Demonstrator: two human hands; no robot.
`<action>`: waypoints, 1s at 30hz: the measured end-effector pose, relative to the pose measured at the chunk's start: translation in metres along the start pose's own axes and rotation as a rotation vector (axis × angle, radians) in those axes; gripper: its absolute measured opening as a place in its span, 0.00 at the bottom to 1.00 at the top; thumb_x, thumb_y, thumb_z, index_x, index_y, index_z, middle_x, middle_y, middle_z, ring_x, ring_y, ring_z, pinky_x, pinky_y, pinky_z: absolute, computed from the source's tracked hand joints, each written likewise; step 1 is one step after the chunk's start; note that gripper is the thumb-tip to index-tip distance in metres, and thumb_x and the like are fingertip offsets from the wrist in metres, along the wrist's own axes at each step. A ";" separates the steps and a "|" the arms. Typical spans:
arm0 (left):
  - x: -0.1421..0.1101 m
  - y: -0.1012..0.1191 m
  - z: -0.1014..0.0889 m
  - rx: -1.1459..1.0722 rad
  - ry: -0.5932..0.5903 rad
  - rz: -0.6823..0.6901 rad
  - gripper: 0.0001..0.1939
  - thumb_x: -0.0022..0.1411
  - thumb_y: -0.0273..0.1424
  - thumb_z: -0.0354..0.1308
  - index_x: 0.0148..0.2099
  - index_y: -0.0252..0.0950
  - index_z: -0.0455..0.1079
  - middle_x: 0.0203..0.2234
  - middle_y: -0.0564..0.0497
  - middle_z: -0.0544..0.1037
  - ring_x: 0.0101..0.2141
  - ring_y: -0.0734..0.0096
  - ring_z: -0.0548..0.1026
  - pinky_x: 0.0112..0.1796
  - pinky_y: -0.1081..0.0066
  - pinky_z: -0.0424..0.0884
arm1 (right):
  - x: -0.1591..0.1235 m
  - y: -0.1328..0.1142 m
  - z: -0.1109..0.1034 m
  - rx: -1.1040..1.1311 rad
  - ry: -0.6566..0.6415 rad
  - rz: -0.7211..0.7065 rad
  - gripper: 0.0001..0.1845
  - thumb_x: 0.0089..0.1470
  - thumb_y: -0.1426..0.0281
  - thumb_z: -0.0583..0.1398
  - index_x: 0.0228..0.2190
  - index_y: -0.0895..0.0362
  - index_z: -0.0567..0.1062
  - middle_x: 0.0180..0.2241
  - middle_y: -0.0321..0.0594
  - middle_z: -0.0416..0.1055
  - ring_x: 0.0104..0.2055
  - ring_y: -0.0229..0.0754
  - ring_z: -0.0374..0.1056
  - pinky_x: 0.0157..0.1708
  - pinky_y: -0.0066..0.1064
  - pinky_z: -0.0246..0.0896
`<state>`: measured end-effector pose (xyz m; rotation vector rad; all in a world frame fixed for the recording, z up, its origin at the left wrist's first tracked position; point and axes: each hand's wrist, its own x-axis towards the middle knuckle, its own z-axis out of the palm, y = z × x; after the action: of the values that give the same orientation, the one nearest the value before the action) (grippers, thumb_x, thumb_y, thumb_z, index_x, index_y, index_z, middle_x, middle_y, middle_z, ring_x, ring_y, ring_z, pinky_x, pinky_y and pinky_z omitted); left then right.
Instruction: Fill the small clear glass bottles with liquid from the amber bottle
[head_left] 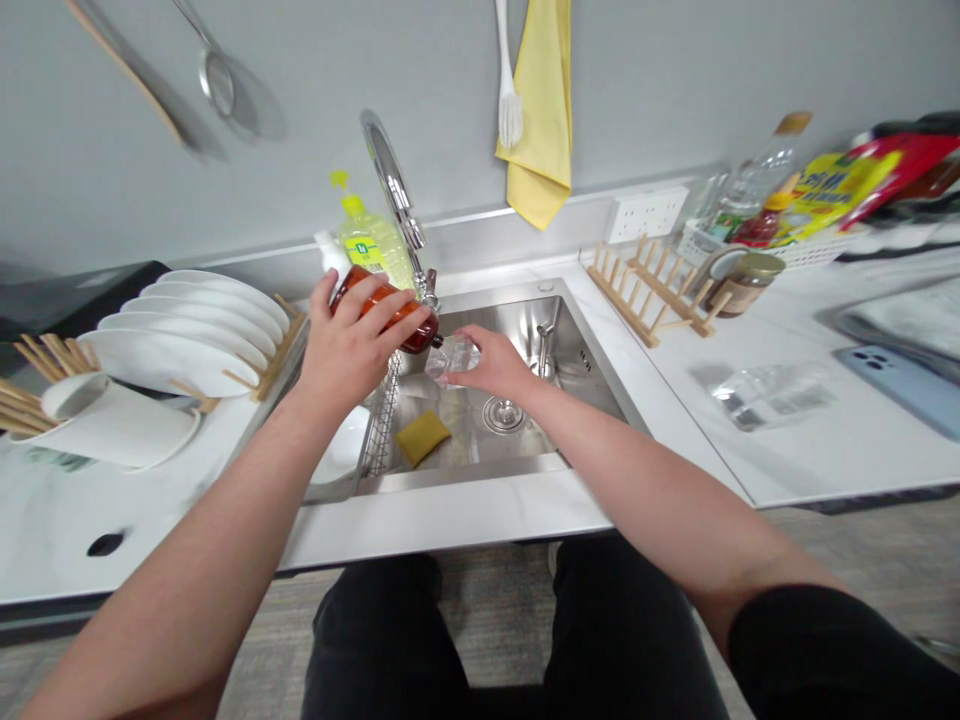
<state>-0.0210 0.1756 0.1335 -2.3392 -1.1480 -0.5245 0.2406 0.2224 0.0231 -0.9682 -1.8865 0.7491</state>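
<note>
My left hand [346, 350] is wrapped around a reddish-brown bottle [421, 334], tipped so that its dark narrow end points right and down. Close by that end, my right hand [496, 364] grips a small clear container [450, 357] between thumb and fingers; what is inside it I cannot make out. Both hands are over the steel sink [592, 345]. A yellow sponge [423, 437] lies on the sink floor below them, left of the drain [503, 414]. Behind the bottle stand a yellow-green pump bottle [367, 236] and the curved faucet [391, 180].
A wire drying basket [380, 420] holds a white bowl [343, 445] at the sink's left. White plates [176, 345] stand in a rack beside a chopstick holder [124, 425]. To the right are a wooden rack [652, 290], jar [742, 284], plastic packet [776, 395] and phone [904, 385].
</note>
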 end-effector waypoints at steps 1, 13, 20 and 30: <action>0.001 0.001 -0.001 -0.009 -0.003 -0.006 0.28 0.77 0.24 0.58 0.71 0.55 0.71 0.71 0.57 0.79 0.78 0.52 0.64 0.79 0.27 0.44 | 0.000 -0.001 0.000 0.001 0.000 -0.002 0.36 0.47 0.51 0.82 0.53 0.48 0.81 0.52 0.40 0.85 0.53 0.55 0.82 0.57 0.48 0.75; 0.011 0.005 -0.017 -0.087 -0.034 -0.031 0.24 0.79 0.27 0.58 0.71 0.52 0.72 0.67 0.57 0.82 0.77 0.55 0.64 0.81 0.30 0.40 | 0.000 -0.004 -0.001 0.047 0.035 -0.015 0.38 0.47 0.51 0.82 0.56 0.48 0.81 0.53 0.42 0.85 0.53 0.56 0.82 0.58 0.51 0.76; 0.012 0.006 -0.026 -0.065 -0.082 0.026 0.27 0.79 0.25 0.57 0.74 0.51 0.71 0.72 0.55 0.78 0.80 0.56 0.60 0.82 0.33 0.37 | -0.001 -0.002 0.001 0.050 0.036 -0.046 0.40 0.47 0.51 0.82 0.58 0.49 0.81 0.54 0.43 0.85 0.55 0.56 0.82 0.60 0.51 0.75; 0.017 0.000 -0.031 -0.079 -0.015 0.212 0.24 0.83 0.25 0.53 0.75 0.45 0.72 0.73 0.48 0.77 0.78 0.51 0.65 0.80 0.30 0.36 | 0.000 0.001 0.005 0.087 0.076 -0.099 0.39 0.46 0.51 0.83 0.56 0.51 0.81 0.52 0.43 0.86 0.54 0.57 0.83 0.59 0.51 0.76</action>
<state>-0.0154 0.1688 0.1675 -2.4993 -0.8856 -0.4836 0.2370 0.2222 0.0200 -0.8318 -1.8071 0.7201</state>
